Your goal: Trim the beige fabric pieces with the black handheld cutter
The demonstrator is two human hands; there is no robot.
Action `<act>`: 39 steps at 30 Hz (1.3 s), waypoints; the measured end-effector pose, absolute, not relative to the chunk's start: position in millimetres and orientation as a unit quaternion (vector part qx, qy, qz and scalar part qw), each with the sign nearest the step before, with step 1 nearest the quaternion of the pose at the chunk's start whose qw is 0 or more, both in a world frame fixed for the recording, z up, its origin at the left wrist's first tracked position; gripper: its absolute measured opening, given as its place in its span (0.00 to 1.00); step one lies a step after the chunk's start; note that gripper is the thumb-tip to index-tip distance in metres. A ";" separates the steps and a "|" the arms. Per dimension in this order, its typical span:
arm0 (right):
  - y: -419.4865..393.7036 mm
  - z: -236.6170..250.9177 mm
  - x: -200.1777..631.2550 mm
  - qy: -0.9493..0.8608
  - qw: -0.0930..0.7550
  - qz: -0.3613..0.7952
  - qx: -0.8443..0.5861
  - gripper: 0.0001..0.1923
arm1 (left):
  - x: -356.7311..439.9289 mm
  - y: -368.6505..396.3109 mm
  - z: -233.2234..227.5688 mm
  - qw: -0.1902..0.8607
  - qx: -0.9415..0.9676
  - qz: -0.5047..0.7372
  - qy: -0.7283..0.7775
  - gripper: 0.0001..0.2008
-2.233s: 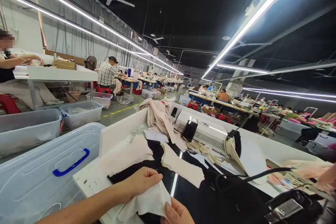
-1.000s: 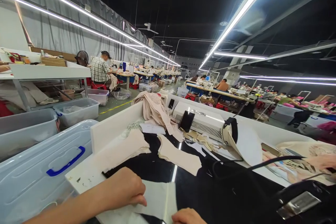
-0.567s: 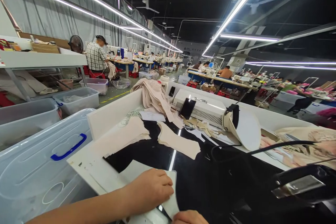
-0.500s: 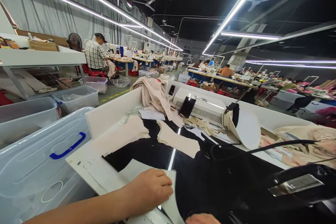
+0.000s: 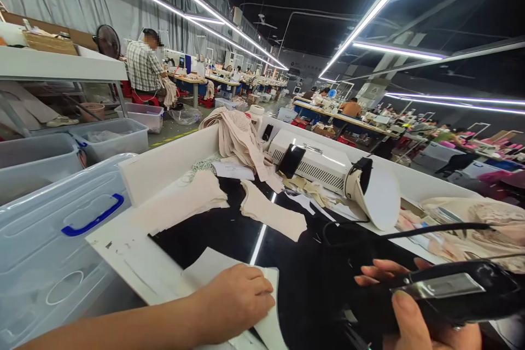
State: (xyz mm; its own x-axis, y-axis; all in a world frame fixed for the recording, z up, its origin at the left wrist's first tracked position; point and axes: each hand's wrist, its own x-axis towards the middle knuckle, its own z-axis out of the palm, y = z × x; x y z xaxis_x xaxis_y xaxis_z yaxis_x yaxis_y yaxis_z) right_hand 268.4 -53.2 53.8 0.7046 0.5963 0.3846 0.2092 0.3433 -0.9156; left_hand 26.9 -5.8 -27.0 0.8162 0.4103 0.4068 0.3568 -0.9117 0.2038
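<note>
Far left, three open translucent plastic bins on floor: near bin (image 5: 36,169), contents unclear; middle bin (image 5: 112,147) with crumpled clear plastic film (image 5: 104,136) inside; far bin (image 5: 143,120), contents unclear. Behind these, one round orange-tan basket (image 5: 92,111). Nearer, one large translucent plastic box (image 5: 36,254) with one curved blue handle (image 5: 93,217) and one thin white ring (image 5: 46,296), on or under plastic, cannot tell.

Next, one white-walled worktable (image 5: 172,161) with glossy black top. Inside walls, left to right: left beige cloth stack (image 5: 184,202), pale green string tangle (image 5: 203,164), white paper sheet (image 5: 235,171). At near edge, left hand (image 5: 235,298) on off-white cloth pieces (image 5: 213,268): curled, pressed down; pinching or not, cannot tell.

Beyond, one draped beige cloth bundle (image 5: 240,134), right beige cloth stack (image 5: 273,210), black phone (image 5: 292,160), white vented metal housing (image 5: 309,161), white cone-shaped shade (image 5: 383,199). Near right, right hand (image 5: 410,311) around black corded tool with silver plate (image 5: 451,288): thumb near side, fingers far side; closed tight or not, cannot tell.
</note>
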 end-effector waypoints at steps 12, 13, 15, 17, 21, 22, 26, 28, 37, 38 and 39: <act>-2.0 52.4 222.2 -0.388 0.791 0.213 -0.423 0.26 | 52.9 34.3 -24.2 0.225 0.874 0.188 0.386 0.13; 1.3 51.6 220.1 -0.390 0.791 0.219 -0.418 0.26 | 53.0 34.3 -24.8 0.236 0.873 0.189 0.382 0.12; 6.9 49.3 217.8 -0.392 0.792 0.230 -0.409 0.25 | 52.4 33.2 -25.4 0.252 0.869 0.198 0.378 0.10; 11.2 46.3 217.1 -0.396 0.792 0.238 -0.400 0.24 | 51.6 32.0 -25.8 0.261 0.865 0.208 0.374 0.09; 16.3 40.7 216.9 -0.406 0.788 0.254 -0.387 0.22 | 51.9 31.8 -26.6 0.263 0.864 0.214 0.373 0.09; 16.9 39.9 216.5 -0.407 0.788 0.258 -0.383 0.22 | 52.3 32.0 -26.7 0.264 0.863 0.212 0.374 0.09; 17.1 40.8 213.7 -0.404 0.793 0.275 -0.363 0.21 | 53.2 32.6 -26.5 0.274 0.859 0.202 0.382 0.10; 16.3 43.0 212.2 -0.403 0.794 0.282 -0.357 0.21 | 53.2 32.4 -27.0 0.275 0.858 0.203 0.383 0.11; 14.4 42.3 212.4 -0.409 0.794 0.291 -0.344 0.20 | 51.6 30.7 -30.7 0.252 0.864 0.211 0.382 0.16; 14.8 41.5 212.9 -0.410 0.795 0.289 -0.342 0.20 | 51.5 30.4 -30.0 0.253 0.863 0.210 0.383 0.16; 15.4 41.0 213.5 -0.409 0.797 0.286 -0.340 0.20 | 51.5 30.1 -29.2 0.254 0.863 0.208 0.384 0.17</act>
